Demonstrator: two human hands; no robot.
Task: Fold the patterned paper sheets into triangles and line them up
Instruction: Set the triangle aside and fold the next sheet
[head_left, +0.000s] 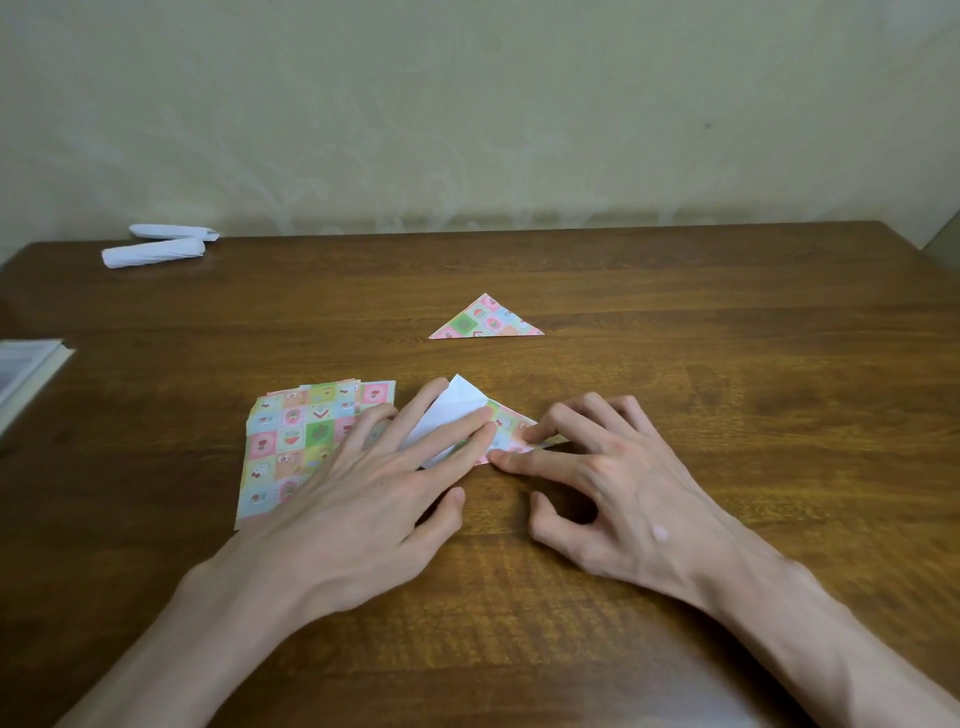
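One patterned sheet lies half folded on the table, its white underside showing at the top and a patterned flap to the right. My left hand lies flat over it, straight fingers pressing the paper down. My right hand presses its fingertips on the flap's right edge. A stack of flat patterned sheets sits to the left, partly under my left hand. Farther back lies a finished patterned triangle.
The brown wooden table stands against a pale wall. Two white folded paper bundles lie at the back left. A book or pad pokes in at the left edge.
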